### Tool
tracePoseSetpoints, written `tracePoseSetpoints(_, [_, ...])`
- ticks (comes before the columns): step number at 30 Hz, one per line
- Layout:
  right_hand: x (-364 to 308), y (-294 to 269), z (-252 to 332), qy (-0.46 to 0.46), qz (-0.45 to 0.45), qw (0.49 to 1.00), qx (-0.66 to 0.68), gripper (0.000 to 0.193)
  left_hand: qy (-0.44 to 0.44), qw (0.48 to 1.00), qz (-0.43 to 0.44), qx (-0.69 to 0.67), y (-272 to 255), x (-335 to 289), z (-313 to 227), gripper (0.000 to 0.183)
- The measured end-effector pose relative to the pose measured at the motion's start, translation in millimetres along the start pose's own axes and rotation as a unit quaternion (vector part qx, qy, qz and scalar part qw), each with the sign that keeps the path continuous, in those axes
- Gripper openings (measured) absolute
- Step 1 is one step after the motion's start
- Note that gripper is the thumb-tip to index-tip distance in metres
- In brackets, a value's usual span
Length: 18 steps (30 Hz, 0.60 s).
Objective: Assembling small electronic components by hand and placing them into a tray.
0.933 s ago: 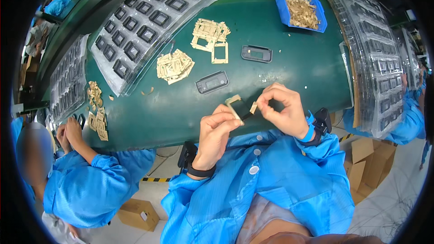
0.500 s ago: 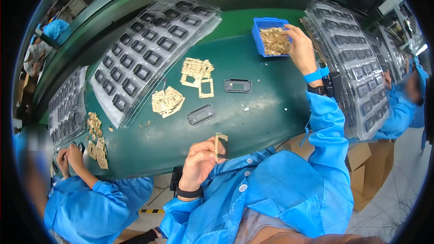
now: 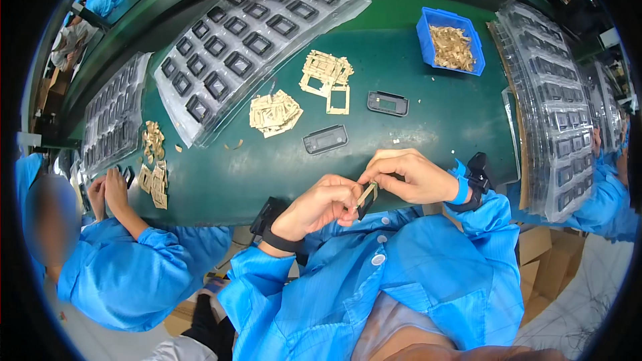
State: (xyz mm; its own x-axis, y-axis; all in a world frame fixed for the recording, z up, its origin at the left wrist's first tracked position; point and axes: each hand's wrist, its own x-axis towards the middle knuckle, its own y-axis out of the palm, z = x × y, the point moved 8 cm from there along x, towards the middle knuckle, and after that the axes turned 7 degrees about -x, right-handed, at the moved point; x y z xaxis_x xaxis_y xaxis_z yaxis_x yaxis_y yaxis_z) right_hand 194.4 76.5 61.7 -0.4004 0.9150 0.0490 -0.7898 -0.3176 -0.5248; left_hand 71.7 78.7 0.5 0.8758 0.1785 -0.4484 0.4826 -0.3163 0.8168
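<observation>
Low over the table's near edge, my left hand pinches a small tan rectangular frame with a dark edge or backing. My right hand meets it from the other side, its thumb and finger closed on the frame's upper end. Whether a thin peel or scrap is also between those fingertips is too small to tell. Beyond my hands lie two dark grey oblong casings, one nearer and one farther right. A stack of tan frames and a looser pile of tan frames lie to the left.
A blue bin of tan scraps stands at the back right. Clear trays of black frames lie at the back left; more stacked trays stand right. A co-worker's hands work at the left, near scattered tan pieces.
My right hand has left the blue bin and come down to the tan frame in my left hand. The frame is now between both hands. The view has shifted.
</observation>
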Motion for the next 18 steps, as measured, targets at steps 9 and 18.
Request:
tracePoseSetpoints(9, [-9, 19, -32, 0.083, 0.075, 0.943, 0.312, 0.022, -0.064, 0.997, -0.03, 0.009, -12, 2, -4, 0.013])
tracePoseSetpoints(18, [-17, 25, -36, 0.163, 0.087, 0.905, 0.382, 0.016, -0.019, 1.0, -0.003, 0.009, -15, 11, -16, 0.018])
